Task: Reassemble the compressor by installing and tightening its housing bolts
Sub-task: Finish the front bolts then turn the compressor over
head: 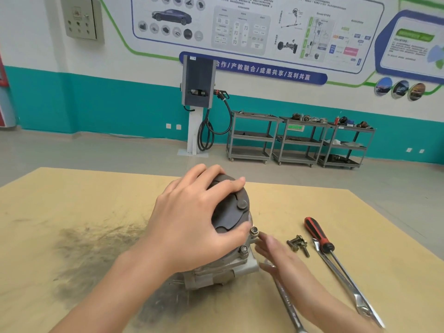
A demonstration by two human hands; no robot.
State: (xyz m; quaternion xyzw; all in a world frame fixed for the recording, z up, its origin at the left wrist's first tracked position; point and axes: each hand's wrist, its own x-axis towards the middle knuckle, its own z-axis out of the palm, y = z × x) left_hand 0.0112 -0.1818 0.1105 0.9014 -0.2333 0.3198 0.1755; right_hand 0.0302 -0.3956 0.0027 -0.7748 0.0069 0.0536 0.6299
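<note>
The compressor [230,265] stands on the tan table [72,200], its dark round clutch plate [230,207] facing up. My left hand [197,217] lies over the plate and grips it, fingers curled round the far rim and thumb at the near rim. Two housing bolts sit in the flange: one [254,230] by my thumb, one [243,249] lower down. My right hand [276,251] is blurred just right of the flange, fingers stretched toward the upper bolt, holding nothing that I can see. Loose bolts [298,243] lie to its right.
A red-and-black screwdriver [318,235] and a silver wrench [346,282] lie at the right of the table. Another wrench [289,306] lies under my right forearm. Dark grime [96,248] stains the table at left. Across the floor stand grey carts [300,140] and a charger post [198,104].
</note>
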